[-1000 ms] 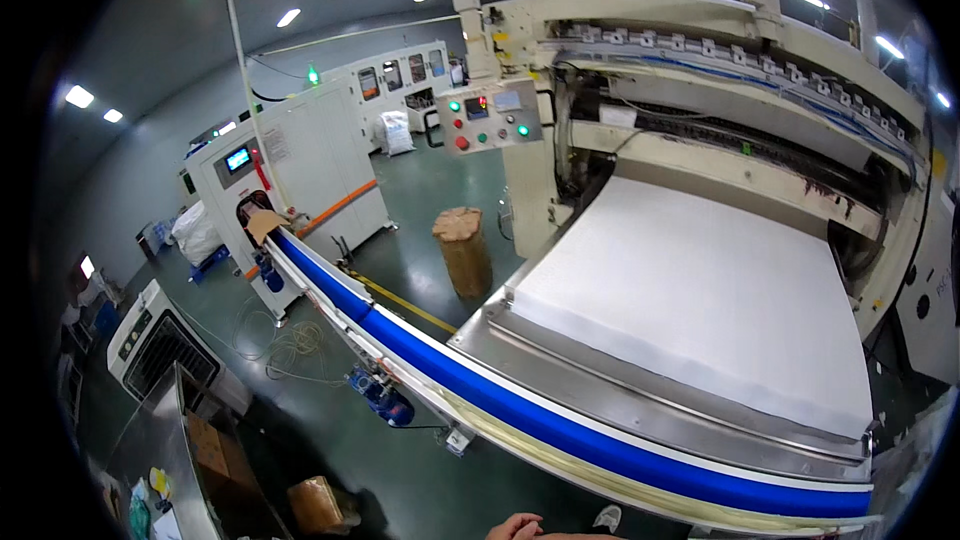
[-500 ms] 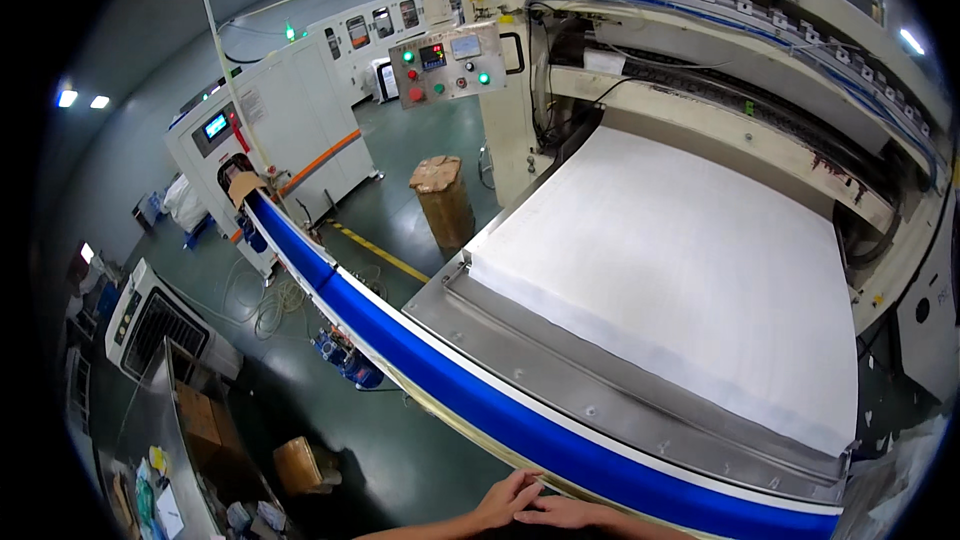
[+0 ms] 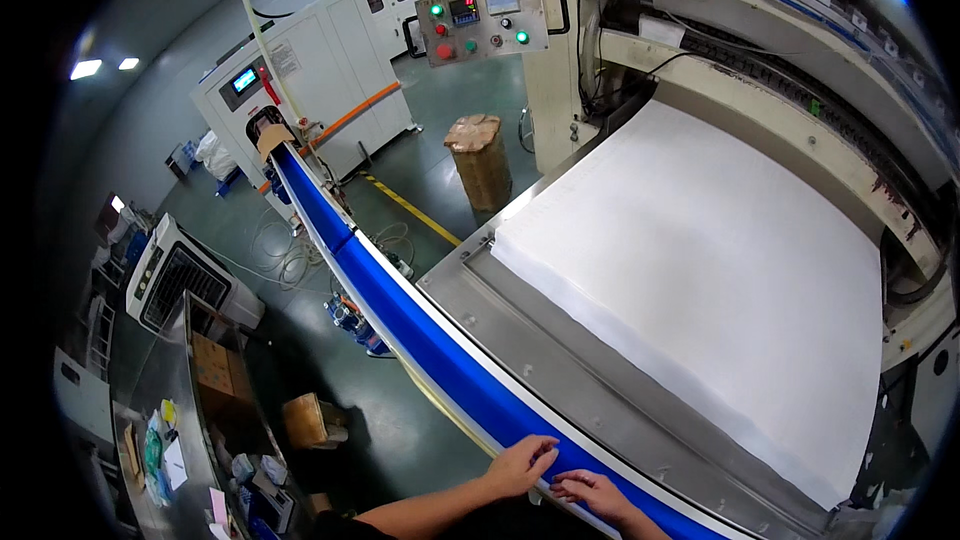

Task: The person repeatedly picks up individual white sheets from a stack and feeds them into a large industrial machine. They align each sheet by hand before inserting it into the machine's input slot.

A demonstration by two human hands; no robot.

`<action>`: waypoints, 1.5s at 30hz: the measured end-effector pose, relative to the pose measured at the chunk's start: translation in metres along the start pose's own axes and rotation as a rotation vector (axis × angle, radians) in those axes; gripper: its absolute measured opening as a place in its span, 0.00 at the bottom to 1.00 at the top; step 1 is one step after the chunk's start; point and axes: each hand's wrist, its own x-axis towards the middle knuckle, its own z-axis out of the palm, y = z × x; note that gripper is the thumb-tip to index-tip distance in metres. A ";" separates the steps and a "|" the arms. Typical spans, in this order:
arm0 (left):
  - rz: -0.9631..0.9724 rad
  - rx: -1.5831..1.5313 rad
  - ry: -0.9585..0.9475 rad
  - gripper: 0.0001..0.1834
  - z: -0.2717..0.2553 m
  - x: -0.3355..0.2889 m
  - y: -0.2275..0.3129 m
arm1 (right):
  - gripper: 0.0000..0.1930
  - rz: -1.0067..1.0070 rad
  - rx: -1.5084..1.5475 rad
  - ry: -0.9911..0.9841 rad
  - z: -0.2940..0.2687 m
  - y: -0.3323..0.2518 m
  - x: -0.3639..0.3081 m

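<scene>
Head view: the left hand (image 3: pixel 522 466) is hanging over the belt's near side, its forearm slanting up from the lower left, fingers bending loosely, released. Just beside it, the right hand (image 3: pixel 594 493) is pointing its slightly curled, released fingers leftward. Whether either is touching the belt, I cannot tell. Smooth and blue, the belt (image 3: pixel 440 360) is stretching from upper left to lower right. Beyond it, a broad white sheet (image 3: pixel 700 280) is covering much of the metal table (image 3: pixel 530 340).

Bright ceiling lamps (image 3: pixel 86 69); soft sheen on floor (image 3: pixel 425 185); bent edges, black fisheye corners
</scene>
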 end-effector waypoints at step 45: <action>0.326 0.531 0.231 0.22 -0.116 0.284 -0.142 | 0.08 -0.544 -1.099 0.816 -0.105 -0.325 0.385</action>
